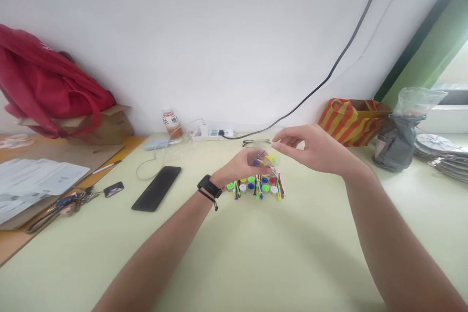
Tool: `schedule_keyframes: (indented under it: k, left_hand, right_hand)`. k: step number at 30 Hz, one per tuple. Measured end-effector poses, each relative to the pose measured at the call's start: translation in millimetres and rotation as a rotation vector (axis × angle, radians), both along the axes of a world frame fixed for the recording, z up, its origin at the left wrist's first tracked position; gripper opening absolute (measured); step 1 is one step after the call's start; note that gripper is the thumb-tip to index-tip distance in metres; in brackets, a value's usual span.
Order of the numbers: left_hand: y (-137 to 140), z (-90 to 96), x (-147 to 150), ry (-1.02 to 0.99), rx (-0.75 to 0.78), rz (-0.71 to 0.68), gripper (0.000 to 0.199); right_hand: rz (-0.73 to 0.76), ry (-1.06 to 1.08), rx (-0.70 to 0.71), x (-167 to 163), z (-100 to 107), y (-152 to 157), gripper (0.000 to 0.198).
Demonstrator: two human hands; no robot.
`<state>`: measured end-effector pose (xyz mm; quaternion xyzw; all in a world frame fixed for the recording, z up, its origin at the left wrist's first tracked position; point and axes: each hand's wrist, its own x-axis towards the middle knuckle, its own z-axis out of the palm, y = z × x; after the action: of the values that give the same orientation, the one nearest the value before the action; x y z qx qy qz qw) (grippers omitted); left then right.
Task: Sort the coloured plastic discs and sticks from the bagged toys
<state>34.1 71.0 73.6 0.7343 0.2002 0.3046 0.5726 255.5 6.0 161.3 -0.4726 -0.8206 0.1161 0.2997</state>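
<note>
My left hand (239, 165) is wrapped round a clear plastic container (260, 156) with blue, yellow and other coloured plastic pieces in it. I cannot make out whether it is a cup or a bag. To its right, my right hand (307, 148) is raised above the table, thumb and fingertips drawn close in a pinch. Anything between those fingertips is too small or hidden to tell. Below my left hand, rows of small coloured plastic discs (265, 188) lie on the table, with bundles of thin coloured arrow-tipped sticks (280, 187) between them. My left hand partly covers them.
A black phone (156, 188), keys (68, 201) and papers (44, 183) are on the left. Behind stand a bottle (171, 123), a power strip (214, 134) and glasses (256, 143). A striped bag (353, 122) and a grey bag (397, 141) stand right.
</note>
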Motion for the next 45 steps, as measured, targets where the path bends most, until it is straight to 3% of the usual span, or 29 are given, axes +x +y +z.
schedule_keyframes:
  k: [7,12,16,21,25,27,30,34,36,38,45]
  left_hand:
    - [-1.5,8.1,-4.5,-0.021,-0.055,-0.077,0.046]
    - [4.3,4.7,-7.7,-0.001,-0.017,-0.119,0.064]
    - [11.2,0.0,-12.1,0.036,0.039,-0.030,0.077]
    - [11.8,-0.3,-12.6,0.065,0.070,-0.022,0.079]
    - [6.3,2.5,-9.1,0.107,0.103,-0.028,0.080]
    - [2.7,4.7,-7.9,0.142,0.147,-0.042,0.077]
    - [-1.5,5.7,-7.6,0.265,0.380,0.011,0.074]
    - [-3.1,-3.4,-6.6,0.633,0.962,0.224,0.079]
    - [-2.8,-10.2,-5.0,0.769,1.121,0.278,0.072]
    - [-2.3,-15.5,-3.2,0.831,1.184,0.305,0.065]
    - [-2.3,-15.6,0.1,0.838,1.226,0.388,0.040]
  right_hand:
    - [0.006,0.107,0.205,-6.3,2.3,-2.4,0.027]
    - [-0.060,0.212,0.358,-9.5,-0.1,1.5,0.037]
    - [-0.070,0.112,0.265,-7.5,-4.7,7.4,0.052]
    - [-0.038,0.066,0.146,-4.5,-10.4,11.8,0.053]
    - [-0.009,0.077,0.141,-8.1,-10.5,10.0,0.050]
    - [-0.008,0.133,0.213,-11.4,-7.8,7.2,0.049]
    - [-0.086,0.293,0.407,-14.3,-3.3,3.6,0.044]
    - [-0.100,0.231,0.360,-12.2,-4.0,4.3,0.050]
    - [-0.166,0.236,0.398,-11.9,-6.8,6.2,0.055]
    - [-0.232,0.293,0.465,-13.4,-9.2,7.6,0.056]
    - [-0.151,0.198,0.319,-19.5,-11.3,7.3,0.056]
